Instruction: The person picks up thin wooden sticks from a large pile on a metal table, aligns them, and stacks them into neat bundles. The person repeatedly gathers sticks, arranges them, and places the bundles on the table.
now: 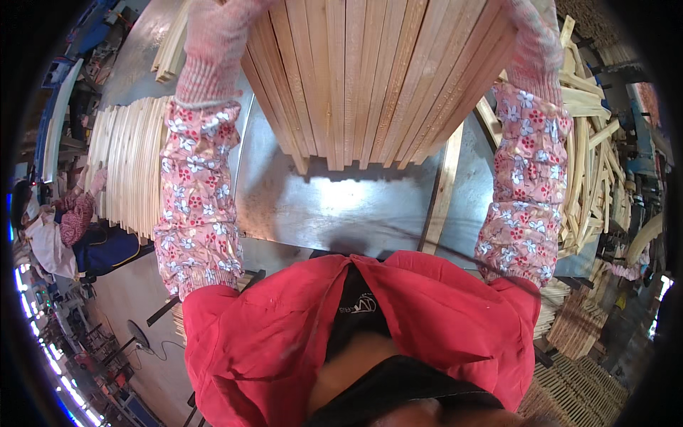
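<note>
A wide bundle of planed wooden strips (pixel 363 80) rises above the metal tabletop (pixel 341 203), its near ends uneven. My left hand (pixel 227 21), in a pink knitted glove, presses on the bundle's left side; its fingers run past the top edge of the picture. On the right side of the bundle is my right hand (pixel 525 26), in a matching glove, its fingertips also cut off or hidden. Both hands hold the bundle between them. Flowered sleeve covers reach down both forearms. A single wooden strip (pixel 444 187) lies on the metal under and right of the bundle.
Left stands a row of pale strips (pixel 128 165), with a co-worker's gloved hand (pixel 97 181) at its far side. More strips (pixel 173 48) lie at upper left. A loose heap of wood pieces (pixel 592 149) fills the right. Stacked wood (pixel 576 384) stands at lower right.
</note>
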Tool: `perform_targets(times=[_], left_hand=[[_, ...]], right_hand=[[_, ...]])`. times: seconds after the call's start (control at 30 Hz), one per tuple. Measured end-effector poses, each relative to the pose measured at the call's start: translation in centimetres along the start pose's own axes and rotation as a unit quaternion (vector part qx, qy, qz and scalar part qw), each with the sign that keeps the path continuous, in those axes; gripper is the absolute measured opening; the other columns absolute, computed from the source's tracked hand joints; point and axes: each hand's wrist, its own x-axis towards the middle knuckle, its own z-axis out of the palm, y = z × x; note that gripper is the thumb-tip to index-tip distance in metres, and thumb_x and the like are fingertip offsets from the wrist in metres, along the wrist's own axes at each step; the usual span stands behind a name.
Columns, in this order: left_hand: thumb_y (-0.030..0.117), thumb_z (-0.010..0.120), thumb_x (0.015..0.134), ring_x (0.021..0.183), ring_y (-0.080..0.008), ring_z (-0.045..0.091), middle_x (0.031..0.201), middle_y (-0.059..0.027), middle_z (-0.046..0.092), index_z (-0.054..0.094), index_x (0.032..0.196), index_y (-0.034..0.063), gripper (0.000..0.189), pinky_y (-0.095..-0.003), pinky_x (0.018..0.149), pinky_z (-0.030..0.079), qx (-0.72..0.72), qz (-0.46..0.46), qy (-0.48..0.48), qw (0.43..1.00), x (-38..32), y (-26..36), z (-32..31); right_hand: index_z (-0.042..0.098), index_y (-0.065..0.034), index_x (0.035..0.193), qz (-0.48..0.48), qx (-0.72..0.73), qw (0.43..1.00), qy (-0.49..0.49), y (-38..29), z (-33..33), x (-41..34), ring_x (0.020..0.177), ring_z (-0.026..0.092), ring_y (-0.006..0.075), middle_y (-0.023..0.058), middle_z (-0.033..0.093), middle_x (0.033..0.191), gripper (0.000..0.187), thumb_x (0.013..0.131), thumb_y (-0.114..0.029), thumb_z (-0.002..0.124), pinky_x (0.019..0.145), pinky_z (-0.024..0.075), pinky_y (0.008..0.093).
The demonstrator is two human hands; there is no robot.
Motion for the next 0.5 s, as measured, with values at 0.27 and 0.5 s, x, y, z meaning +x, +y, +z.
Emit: perform_targets(times=[0.27, 0.5], left_hand=[[0.039, 0.093, 0.076, 0.12, -0.0222, 0.063, 0.132, -0.0071, 0.065, 0.052, 0.144, 0.0039, 0.086, -0.0375, 0.099, 0.055, -0.098, -0.115, -0.011, 0.988, -13.3, -4.8, 0.1], [0.035, 0.084, 0.087, 0.129, -0.0208, 0.056, 0.141, -0.0048, 0.059, 0.05, 0.148, 0.0103, 0.074, -0.0398, 0.111, 0.047, -0.19, -0.086, 0.17, 0.963, -21.3, -2.7, 3.5]], right_hand=[[0.043, -0.0062, 0.151, 0.014, -0.174, 0.983, -0.053, 5.7, -2.1, -10.3, 0.12, 0.064, 0.0227, 0.0101, 0.066, 0.133, 0.088, 0.078, -0.008, 0.091, 0.098, 0.0578, 0.0393], [0.056, -0.0019, 0.138, -0.03, -0.286, 0.958, -0.003, 4.6, -0.3, -16.0, 0.112, 0.069, 0.0212, 0.0108, 0.07, 0.125, 0.072, 0.076, -0.01, 0.092, 0.094, 0.0591, 0.0373]])
